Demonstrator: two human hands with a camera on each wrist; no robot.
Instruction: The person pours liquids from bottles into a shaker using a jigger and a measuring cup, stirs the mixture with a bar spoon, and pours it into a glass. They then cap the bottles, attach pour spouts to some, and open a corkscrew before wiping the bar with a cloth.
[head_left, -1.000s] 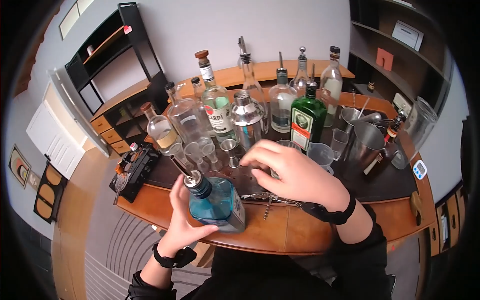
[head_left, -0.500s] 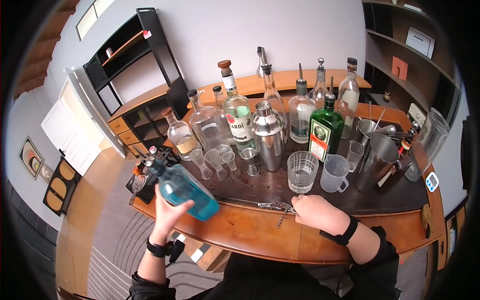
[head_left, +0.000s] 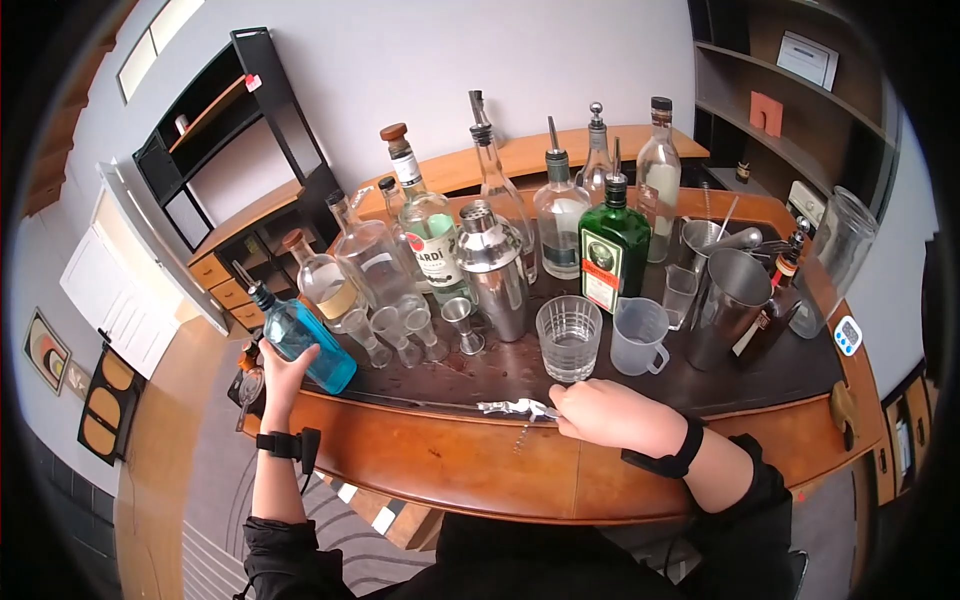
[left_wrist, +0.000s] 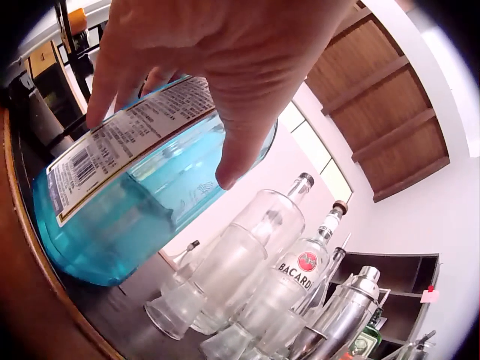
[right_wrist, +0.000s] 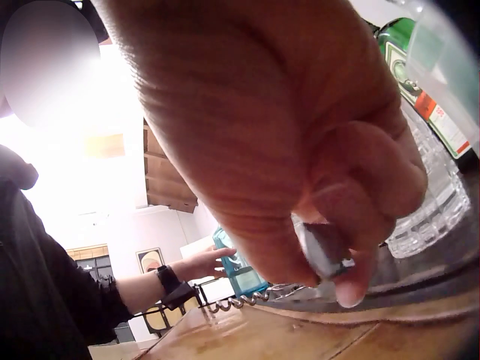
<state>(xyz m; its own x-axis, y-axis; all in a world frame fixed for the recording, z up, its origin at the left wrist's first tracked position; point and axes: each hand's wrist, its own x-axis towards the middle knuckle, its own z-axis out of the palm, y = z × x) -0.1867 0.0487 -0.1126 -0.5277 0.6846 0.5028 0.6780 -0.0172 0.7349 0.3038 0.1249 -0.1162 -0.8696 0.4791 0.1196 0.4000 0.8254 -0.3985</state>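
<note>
At the left end of the dark mat, my left hand [head_left: 286, 378] grips a blue glass bottle [head_left: 328, 362] with a metal pour spout. Thumb and fingers wrap its upper body, and its printed back label shows in the left wrist view. The bottle's base [left_wrist: 90, 274] is down at the mat near the wooden edge. By the table's front edge, my right hand [head_left: 622, 415] pinches one end of a metal corkscrew [head_left: 512, 407]. Its spiral [right_wrist: 238, 301] sticks out over the wood in the right wrist view. A cut-glass tumbler [head_left: 569, 342] stands just beyond this hand.
Small glasses [head_left: 398, 340], a jigger [head_left: 464, 328] and a cocktail shaker [head_left: 494, 275] stand mid-mat. Several bottles, including a green one [head_left: 613, 250], line the back. A plastic measuring jug [head_left: 637, 340] and metal tins [head_left: 728, 310] are at the right. A black caddy [head_left: 248, 385] sits far left.
My left hand has carried the blue bottle from the front edge leftward to the mat's left end. My right hand has come down from above the mat and taken hold of the corkscrew.
</note>
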